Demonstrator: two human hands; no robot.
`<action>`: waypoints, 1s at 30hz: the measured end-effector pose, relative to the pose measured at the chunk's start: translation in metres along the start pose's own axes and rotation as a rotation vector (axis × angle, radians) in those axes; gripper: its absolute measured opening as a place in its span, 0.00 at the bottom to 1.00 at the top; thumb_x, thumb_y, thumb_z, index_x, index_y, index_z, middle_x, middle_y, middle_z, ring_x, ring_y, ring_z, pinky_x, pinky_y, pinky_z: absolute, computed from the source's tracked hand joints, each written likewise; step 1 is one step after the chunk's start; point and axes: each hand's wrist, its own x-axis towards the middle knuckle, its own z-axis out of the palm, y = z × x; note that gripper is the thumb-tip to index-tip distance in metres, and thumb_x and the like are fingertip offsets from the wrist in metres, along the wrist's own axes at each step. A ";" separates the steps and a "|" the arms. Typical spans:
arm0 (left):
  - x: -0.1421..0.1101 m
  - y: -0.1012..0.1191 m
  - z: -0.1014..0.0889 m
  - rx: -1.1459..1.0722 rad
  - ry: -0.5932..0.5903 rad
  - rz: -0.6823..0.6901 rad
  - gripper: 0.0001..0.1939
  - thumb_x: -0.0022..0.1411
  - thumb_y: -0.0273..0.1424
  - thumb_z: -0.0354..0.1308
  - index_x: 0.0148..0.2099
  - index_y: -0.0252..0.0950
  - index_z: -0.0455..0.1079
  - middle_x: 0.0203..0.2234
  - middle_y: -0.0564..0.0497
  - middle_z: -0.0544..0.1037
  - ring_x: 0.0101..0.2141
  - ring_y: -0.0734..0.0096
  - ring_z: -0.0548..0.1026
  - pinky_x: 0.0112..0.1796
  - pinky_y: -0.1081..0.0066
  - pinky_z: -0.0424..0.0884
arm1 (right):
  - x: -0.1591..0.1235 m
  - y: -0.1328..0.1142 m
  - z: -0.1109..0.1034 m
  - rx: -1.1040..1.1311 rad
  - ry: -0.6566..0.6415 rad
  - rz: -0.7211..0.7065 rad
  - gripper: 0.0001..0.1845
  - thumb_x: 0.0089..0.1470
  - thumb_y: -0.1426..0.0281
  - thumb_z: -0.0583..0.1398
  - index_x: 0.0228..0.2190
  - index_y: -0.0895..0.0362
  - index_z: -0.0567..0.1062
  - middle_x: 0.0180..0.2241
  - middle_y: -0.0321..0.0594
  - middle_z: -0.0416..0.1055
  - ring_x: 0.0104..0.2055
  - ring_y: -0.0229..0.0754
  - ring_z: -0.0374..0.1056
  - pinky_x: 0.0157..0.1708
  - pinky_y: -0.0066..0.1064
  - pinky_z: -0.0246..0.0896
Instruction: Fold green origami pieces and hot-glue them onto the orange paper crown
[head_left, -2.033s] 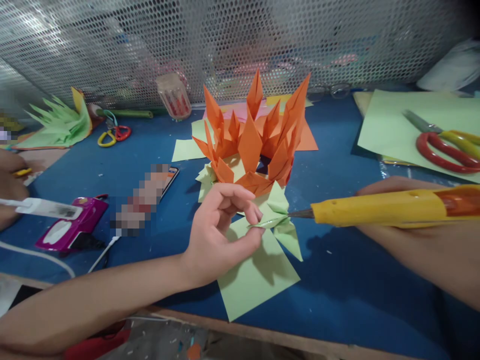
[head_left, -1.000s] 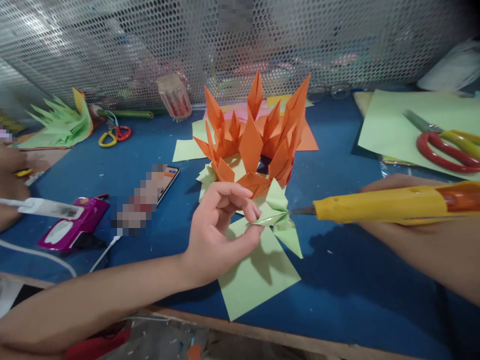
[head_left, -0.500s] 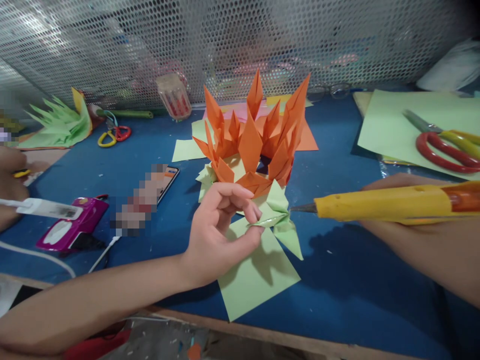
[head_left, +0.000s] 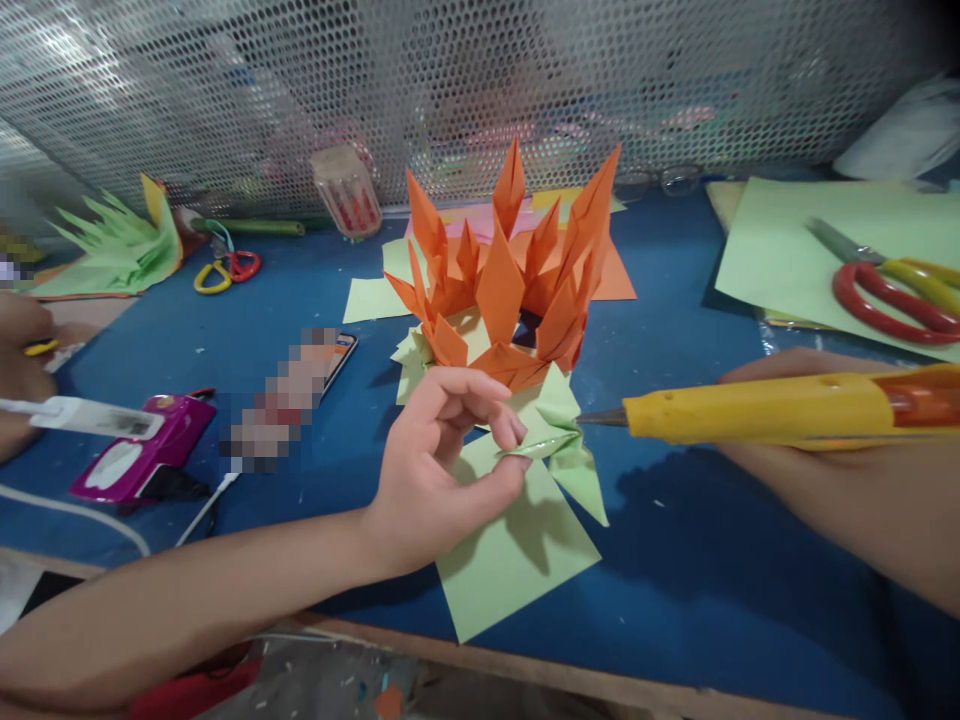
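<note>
My left hand (head_left: 450, 460) pinches one end of a folded light green paper piece (head_left: 574, 455) between thumb and fingers. A shiny streak runs along the pinched arm of the paper. My right hand (head_left: 810, 490), partly hidden and cut off by the right edge, is closed round a yellow glue gun (head_left: 757, 405). The gun's dark nozzle points left, its tip at the middle of the green folds. Below the left hand lies a flat light green paper square (head_left: 517, 560). Just behind stands a ring of folded orange paper points (head_left: 500, 285).
Left lie a phone (head_left: 341, 355) with a cable, a purple device (head_left: 161, 445) and small scissors (head_left: 225, 272). A clear jar (head_left: 347, 192) stands by the perforated metal wall. Red-and-yellow scissors (head_left: 892, 290) rest on green sheets (head_left: 780, 240) at right. Another person's arm (head_left: 19, 380) shows far left.
The glue gun has shifted slightly left, its nozzle closer into the green folds. The folded paper has tilted a little; the left hand keeps its pinch.
</note>
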 end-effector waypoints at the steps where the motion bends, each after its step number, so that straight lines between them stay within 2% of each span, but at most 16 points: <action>1: 0.000 0.000 0.000 -0.002 0.000 -0.003 0.20 0.49 0.14 0.59 0.42 0.38 0.64 0.25 0.57 0.69 0.31 0.77 0.73 0.37 0.74 0.73 | 0.000 -0.001 0.000 0.002 0.004 0.002 0.12 0.45 0.56 0.57 0.22 0.51 0.69 0.19 0.31 0.70 0.19 0.40 0.66 0.21 0.32 0.59; 14: 0.002 0.001 0.001 0.015 0.024 0.008 0.19 0.50 0.15 0.60 0.42 0.38 0.64 0.24 0.57 0.69 0.30 0.77 0.73 0.36 0.75 0.74 | -0.001 0.002 -0.002 -0.011 0.001 -0.011 0.11 0.46 0.56 0.57 0.23 0.51 0.69 0.18 0.31 0.69 0.19 0.39 0.65 0.21 0.32 0.58; 22: 0.003 0.001 0.000 0.000 0.038 0.017 0.19 0.50 0.15 0.59 0.42 0.38 0.65 0.24 0.58 0.69 0.30 0.77 0.73 0.36 0.75 0.74 | 0.000 0.001 -0.003 -0.016 0.016 -0.082 0.09 0.47 0.59 0.59 0.25 0.50 0.69 0.19 0.29 0.70 0.19 0.38 0.66 0.20 0.30 0.58; 30: 0.005 0.001 -0.002 0.019 0.049 0.010 0.19 0.50 0.15 0.60 0.42 0.39 0.65 0.24 0.57 0.69 0.30 0.77 0.73 0.36 0.74 0.74 | -0.002 0.002 -0.001 0.004 -0.002 -0.046 0.08 0.46 0.60 0.59 0.25 0.50 0.70 0.20 0.30 0.71 0.20 0.39 0.66 0.21 0.31 0.57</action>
